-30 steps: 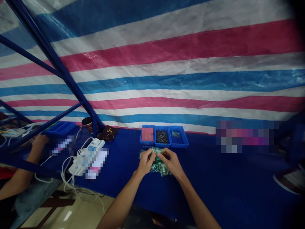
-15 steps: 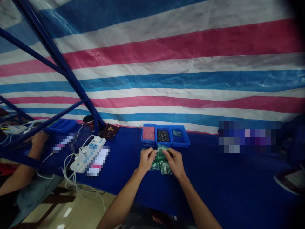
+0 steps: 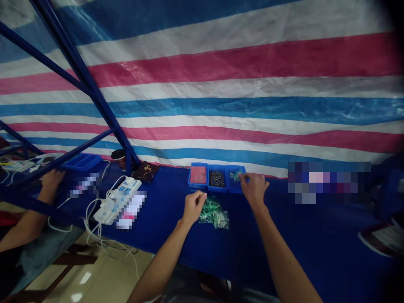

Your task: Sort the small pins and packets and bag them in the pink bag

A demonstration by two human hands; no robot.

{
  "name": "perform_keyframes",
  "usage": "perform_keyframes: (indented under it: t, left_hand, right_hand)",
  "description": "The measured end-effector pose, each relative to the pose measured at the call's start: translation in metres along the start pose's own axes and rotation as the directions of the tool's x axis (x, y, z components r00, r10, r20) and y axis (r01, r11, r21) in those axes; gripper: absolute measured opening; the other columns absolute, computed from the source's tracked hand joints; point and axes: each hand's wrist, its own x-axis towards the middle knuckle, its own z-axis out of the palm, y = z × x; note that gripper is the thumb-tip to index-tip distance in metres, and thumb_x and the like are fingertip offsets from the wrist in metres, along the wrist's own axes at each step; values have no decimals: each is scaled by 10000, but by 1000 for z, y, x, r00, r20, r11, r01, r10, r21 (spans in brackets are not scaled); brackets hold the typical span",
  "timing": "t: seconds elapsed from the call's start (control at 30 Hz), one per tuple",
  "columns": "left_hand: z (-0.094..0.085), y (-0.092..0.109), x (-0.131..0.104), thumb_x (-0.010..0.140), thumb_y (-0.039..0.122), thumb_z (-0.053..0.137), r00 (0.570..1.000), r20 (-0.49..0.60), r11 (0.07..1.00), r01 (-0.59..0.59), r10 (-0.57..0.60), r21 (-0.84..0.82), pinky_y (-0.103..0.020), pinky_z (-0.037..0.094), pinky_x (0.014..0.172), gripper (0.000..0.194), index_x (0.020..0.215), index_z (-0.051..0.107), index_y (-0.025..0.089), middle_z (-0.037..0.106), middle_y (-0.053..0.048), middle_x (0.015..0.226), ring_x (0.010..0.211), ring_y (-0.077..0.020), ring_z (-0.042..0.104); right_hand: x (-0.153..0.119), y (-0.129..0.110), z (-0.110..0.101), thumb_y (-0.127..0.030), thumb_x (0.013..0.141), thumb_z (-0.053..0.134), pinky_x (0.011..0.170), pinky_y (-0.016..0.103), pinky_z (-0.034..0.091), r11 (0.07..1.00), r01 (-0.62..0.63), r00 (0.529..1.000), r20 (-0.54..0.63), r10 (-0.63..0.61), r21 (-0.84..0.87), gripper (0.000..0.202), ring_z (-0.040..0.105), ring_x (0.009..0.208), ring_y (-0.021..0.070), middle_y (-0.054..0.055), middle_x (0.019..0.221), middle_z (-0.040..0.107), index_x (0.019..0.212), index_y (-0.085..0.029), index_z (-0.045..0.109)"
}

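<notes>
Now right hand (image 3: 255,188) at rightmost blue bin (image 3: 235,190), by small packet (image 3: 235,174), grip unclear. Left hand (image 3: 192,208) curled, any contents hidden, beside green packets (image 3: 211,210), nearer worktop's (image 3: 284,244) front edge than bins (image 3: 198,186), presumably kept back yet reachable.

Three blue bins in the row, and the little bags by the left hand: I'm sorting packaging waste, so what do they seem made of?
Blue bins: probably rigid moulded plastic with a slight sheen, judging by the even colour and thin, straight walls.
Bags: likely thin, glossy plastic film, being see-through with bright glints; which plastic, I can't tell.
</notes>
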Motion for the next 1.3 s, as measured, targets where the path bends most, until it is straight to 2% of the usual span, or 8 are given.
perform_keyframes:
  t: [0.2,0.43,0.67,0.73,0.83,0.9,1.07,1.3]
  left_hand:
    - [-2,-1,1,974,423,476,1000,-20,1000,12,-12,4,-235,351,583,429,642,556,164,514,24,561,534,-106,468]
    - [0,0,1,973,428,478,1000,-17,1000,5,-5,10,-223,351,580,413,688,604,156,528,27,558,535,-103,475]
    - [-2,-2,1,974,401,492,1000,-24,1000,5,-4,6,-224,357,584,391,686,600,160,533,27,568,537,-103,486]
    - [-2,-4,2,972,400,496,999,-40,1000,17,-17,0,-223,356,577,383,699,611,158,533,29,563,530,-103,483]
    - [1,-6,2,968,404,505,998,-50,1000,30,-30,-8,-222,349,560,377,712,625,155,523,34,547,511,-99,469]
    - [3,-7,1,967,406,507,999,-36,1000,27,-27,-11,-221,345,553,378,713,629,154,516,37,542,504,-97,461]
    - [5,-4,2,967,404,508,1000,-1,1000,-4,4,-9,-221,345,554,383,700,622,153,502,40,531,498,-94,449]
    - [3,-4,2,962,406,512,999,37,1000,-2,2,3,-219,368,580,368,714,626,158,528,31,554,518,-101,477]
  right_hand:
    - [18,-7,15,-329,918,482,850,495,309,986,14,990,138,10,-169,352,464,1049,373,205,1015,637,890,-130,770]
    - [12,-4,12,-275,872,593,843,455,293,904,178,972,210,-100,-389,205,447,1079,374,208,1088,566,900,-113,716]
    - [6,-18,-7,-278,909,530,793,380,342,966,216,976,22,-215,-144,172,520,940,279,129,941,594,843,-160,635]
    - [-7,-22,-17,-308,942,490,733,325,370,943,322,936,121,-331,86,210,545,796,214,82,853,608,841,-173,616]
    - [-38,-23,-27,-426,921,558,678,282,400,832,399,714,439,-545,385,246,568,730,185,42,812,629,858,-201,632]
    - [-58,-21,-28,-463,844,663,719,291,420,836,386,638,541,-548,391,265,596,823,213,52,874,645,922,-209,654]
    - [-79,-11,-17,-373,768,737,681,278,419,883,265,589,660,-467,388,213,609,773,198,41,822,663,861,-197,661]
    - [-52,-10,-19,-359,732,736,571,247,394,792,-24,549,670,-500,610,212,560,604,141,-15,634,608,723,-175,631]
